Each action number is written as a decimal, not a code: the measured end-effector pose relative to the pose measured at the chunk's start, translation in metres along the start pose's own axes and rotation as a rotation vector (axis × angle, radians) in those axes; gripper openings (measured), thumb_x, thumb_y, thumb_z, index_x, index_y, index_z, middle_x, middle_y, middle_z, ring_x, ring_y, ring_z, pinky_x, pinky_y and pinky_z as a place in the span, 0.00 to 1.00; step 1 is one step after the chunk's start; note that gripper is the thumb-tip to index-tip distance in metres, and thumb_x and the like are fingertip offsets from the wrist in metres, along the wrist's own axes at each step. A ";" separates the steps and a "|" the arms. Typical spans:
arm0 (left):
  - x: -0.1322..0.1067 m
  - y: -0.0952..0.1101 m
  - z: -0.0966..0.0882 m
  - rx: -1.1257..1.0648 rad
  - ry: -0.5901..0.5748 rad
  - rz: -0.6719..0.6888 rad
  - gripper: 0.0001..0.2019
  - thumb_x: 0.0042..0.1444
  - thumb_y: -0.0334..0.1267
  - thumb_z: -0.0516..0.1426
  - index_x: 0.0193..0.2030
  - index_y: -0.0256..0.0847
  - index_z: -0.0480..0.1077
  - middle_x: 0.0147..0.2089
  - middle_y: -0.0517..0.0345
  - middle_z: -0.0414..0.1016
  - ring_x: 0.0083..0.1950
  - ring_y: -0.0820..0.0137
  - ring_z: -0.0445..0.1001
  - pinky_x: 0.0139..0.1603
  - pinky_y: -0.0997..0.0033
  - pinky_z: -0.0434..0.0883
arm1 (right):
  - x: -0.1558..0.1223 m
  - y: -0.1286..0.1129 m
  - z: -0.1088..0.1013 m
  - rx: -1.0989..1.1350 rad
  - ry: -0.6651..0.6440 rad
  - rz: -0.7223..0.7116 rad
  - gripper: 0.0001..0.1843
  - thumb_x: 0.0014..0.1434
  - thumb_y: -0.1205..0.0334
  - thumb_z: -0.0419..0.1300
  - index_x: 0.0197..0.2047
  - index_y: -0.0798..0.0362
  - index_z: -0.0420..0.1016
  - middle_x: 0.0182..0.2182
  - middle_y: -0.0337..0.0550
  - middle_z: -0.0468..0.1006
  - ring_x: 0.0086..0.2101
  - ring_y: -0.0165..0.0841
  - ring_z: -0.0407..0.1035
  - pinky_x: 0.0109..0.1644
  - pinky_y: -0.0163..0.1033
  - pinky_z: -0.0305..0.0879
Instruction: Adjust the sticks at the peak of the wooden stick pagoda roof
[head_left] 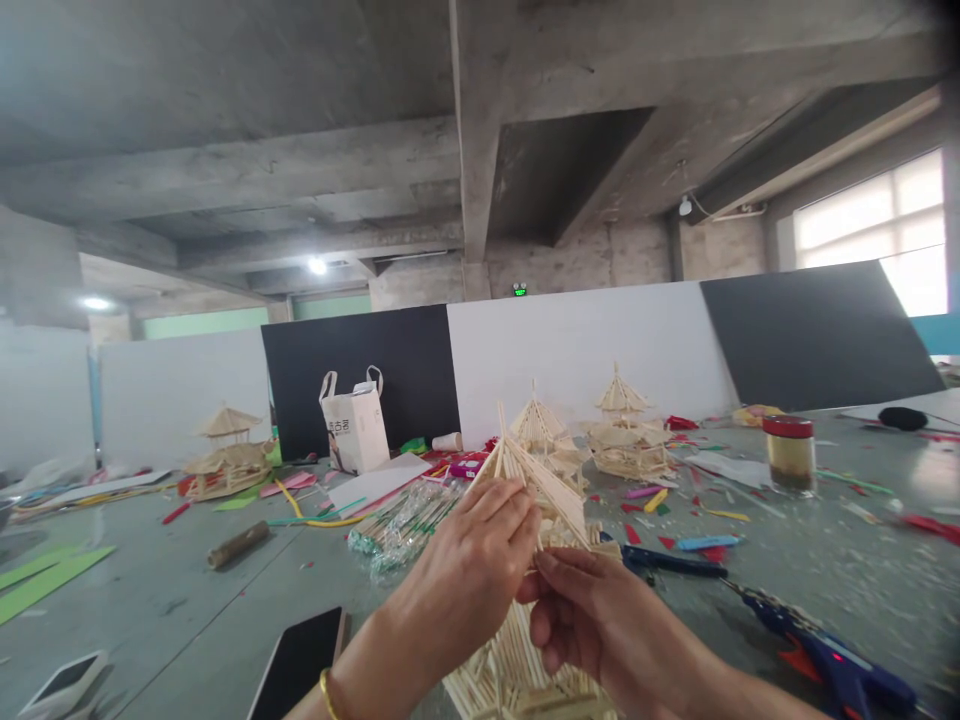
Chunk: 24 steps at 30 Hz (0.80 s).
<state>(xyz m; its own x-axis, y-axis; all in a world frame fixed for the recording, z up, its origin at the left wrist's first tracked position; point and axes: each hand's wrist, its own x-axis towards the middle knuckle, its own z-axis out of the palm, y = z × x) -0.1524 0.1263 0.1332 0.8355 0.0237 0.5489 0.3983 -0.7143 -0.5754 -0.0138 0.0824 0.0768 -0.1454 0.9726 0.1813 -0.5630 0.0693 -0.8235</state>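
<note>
1. Here, in the head view, the left hand (457, 580) and the right hand (592, 620) meet at a stick pavilion model (517, 670) standing on the grey bench (150, 600) right before the person.
2. The left fingers (510, 510) are pinched shut on the model's peaked roof (555, 495); the right fingers (559, 570) are curled closed on a thin stick just below that roof.
3. A dark phone (296, 660) lies left of the model, a blue glue gun (825, 655) to its right.
4. Farther back stand three finished pavilions (622, 430), a red-lidded jar (789, 452), a white paper bag (354, 425) and a bundle of sticks (405, 525) among coloured paper scraps.
</note>
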 end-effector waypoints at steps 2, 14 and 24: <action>-0.001 -0.001 0.001 0.001 -0.003 0.004 0.16 0.61 0.27 0.46 0.54 0.27 0.65 0.55 0.45 0.70 0.60 0.59 0.63 0.62 0.56 0.63 | -0.001 -0.002 0.001 0.000 -0.005 0.007 0.17 0.50 0.53 0.67 0.30 0.58 0.68 0.27 0.42 0.74 0.20 0.25 0.67 0.21 0.30 0.66; -0.004 0.002 -0.002 -0.007 0.013 0.006 0.17 0.63 0.27 0.43 0.55 0.27 0.64 0.57 0.45 0.68 0.61 0.58 0.61 0.62 0.55 0.63 | -0.011 -0.005 -0.003 0.000 0.016 0.036 0.15 0.51 0.56 0.66 0.32 0.58 0.69 0.30 0.44 0.75 0.21 0.27 0.70 0.23 0.33 0.70; -0.003 0.004 0.004 -0.021 0.079 0.018 0.15 0.66 0.32 0.45 0.52 0.29 0.67 0.56 0.47 0.70 0.61 0.60 0.62 0.62 0.56 0.63 | -0.003 -0.009 0.005 -0.018 -0.004 0.036 0.15 0.52 0.55 0.65 0.29 0.59 0.68 0.25 0.41 0.72 0.19 0.26 0.68 0.23 0.32 0.70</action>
<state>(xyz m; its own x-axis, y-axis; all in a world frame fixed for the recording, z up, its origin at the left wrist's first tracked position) -0.1519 0.1260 0.1266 0.8097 -0.0436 0.5852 0.3747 -0.7290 -0.5728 -0.0118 0.0774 0.0865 -0.1688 0.9735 0.1541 -0.5425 0.0388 -0.8391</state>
